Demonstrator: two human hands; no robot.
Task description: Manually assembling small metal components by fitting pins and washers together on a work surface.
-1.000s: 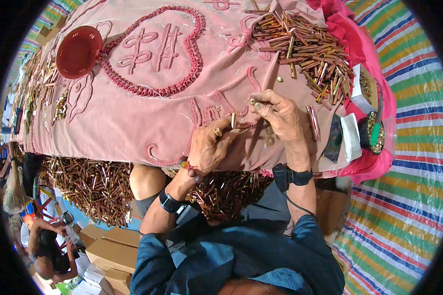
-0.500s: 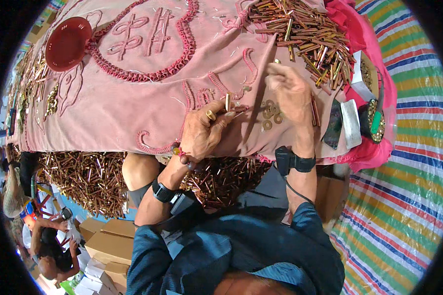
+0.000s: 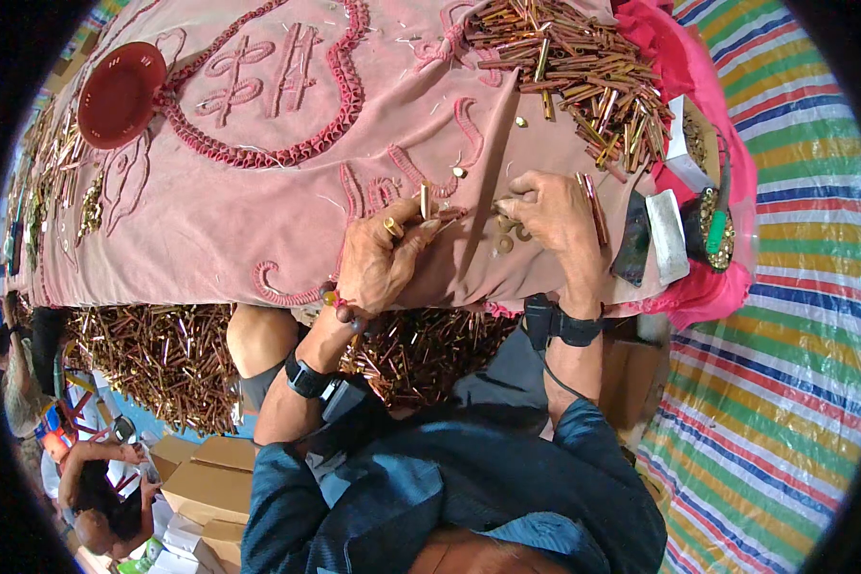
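My left hand (image 3: 378, 263) is closed round a slim brown-and-gold tube (image 3: 450, 216), whose end points right past the thumb. A short gold tube (image 3: 425, 201) stands up between its fingers, and a gold ring-shaped piece (image 3: 392, 227) shows at one finger. To the right, my right hand (image 3: 560, 220) is low over the cloth with thumb and fingertips pinched; what they hold, if anything, is hidden. Several flat brass-coloured rings (image 3: 505, 244) lie under and beside these fingers. Small gold pieces lie farther off, one (image 3: 459, 172) near the left hand and another (image 3: 521, 121) beyond the right.
A pink embroidered cloth (image 3: 210, 220) covers the table. Brown-and-gold tubes form a heap (image 3: 584, 72) at the far right. A box of small parts (image 3: 689, 143), a white block (image 3: 668, 237) and a red bowl (image 3: 121, 94) stand about. More tubes (image 3: 163, 359) lie below the table edge.
My right hand has come down and toward the left, from beside the far gold piece to the flat rings. My left hand keeps its grip. The whole view has shifted slightly.
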